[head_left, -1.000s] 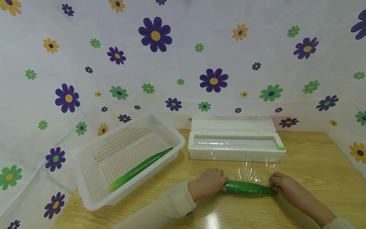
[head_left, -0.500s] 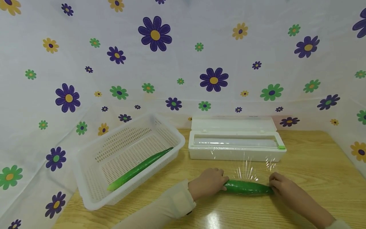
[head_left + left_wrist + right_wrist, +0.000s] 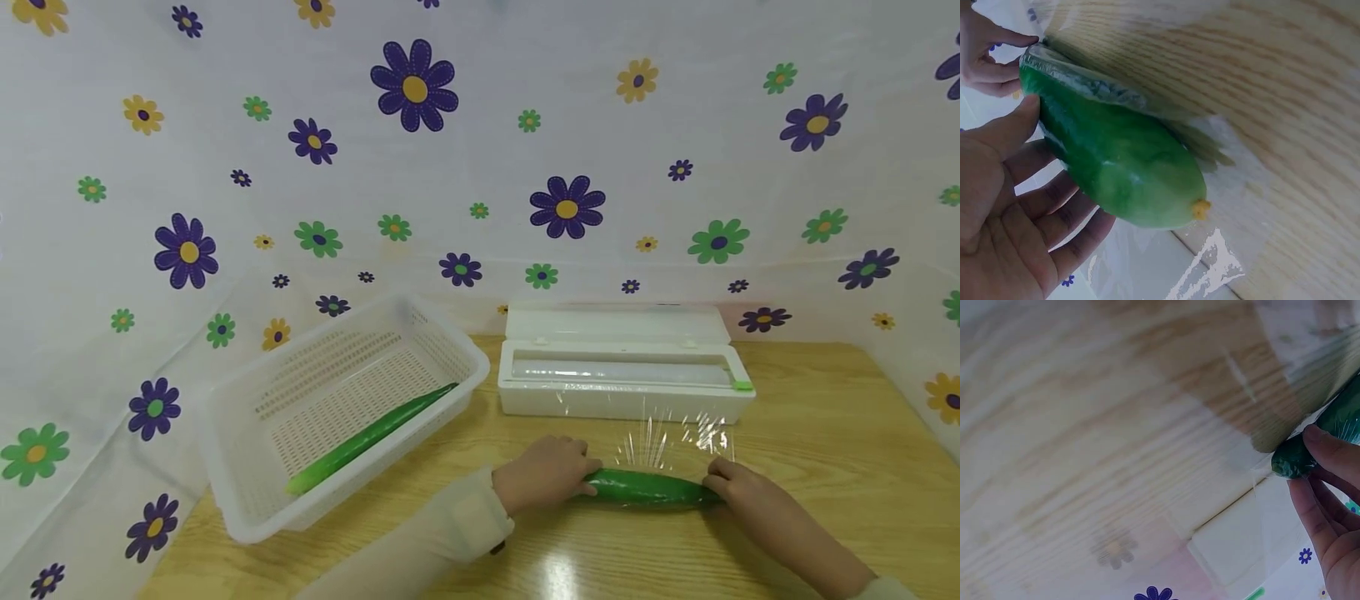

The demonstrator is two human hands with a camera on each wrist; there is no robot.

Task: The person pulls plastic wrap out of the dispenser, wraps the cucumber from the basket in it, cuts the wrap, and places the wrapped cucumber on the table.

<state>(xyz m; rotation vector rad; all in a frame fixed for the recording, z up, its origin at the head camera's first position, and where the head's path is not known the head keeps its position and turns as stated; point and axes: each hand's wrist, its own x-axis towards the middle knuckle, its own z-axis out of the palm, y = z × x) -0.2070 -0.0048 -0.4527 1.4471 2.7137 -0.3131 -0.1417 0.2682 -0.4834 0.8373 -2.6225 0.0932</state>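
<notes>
A green cucumber (image 3: 647, 488) lies crosswise between my hands near the front of the table, partly covered by shiny cling film (image 3: 1107, 89). My left hand (image 3: 546, 473) holds its thick end, thumb on one side and fingertips along the other in the left wrist view. At the narrow tip, my right hand (image 3: 756, 502) pinches the cucumber (image 3: 1290, 456) and film between thumb and fingers. Creased film (image 3: 649, 440) stretches from the cucumber back to a white cling film dispenser (image 3: 622, 406), whose lid stands raised. The film roll (image 3: 618, 372) shows inside it.
A white perforated basket (image 3: 247, 518) stands at the left, holding a second cucumber (image 3: 371, 437). Behind the wooden table (image 3: 840, 433) hangs a white flower-print cloth (image 3: 480, 150). A green piece (image 3: 742, 386) sits at the dispenser's right end.
The head view has shifted slightly. Both hands keep their grip on the cucumber, and the right hand has edged slightly inward along its tip. The film's creases near the right hand catch more light.
</notes>
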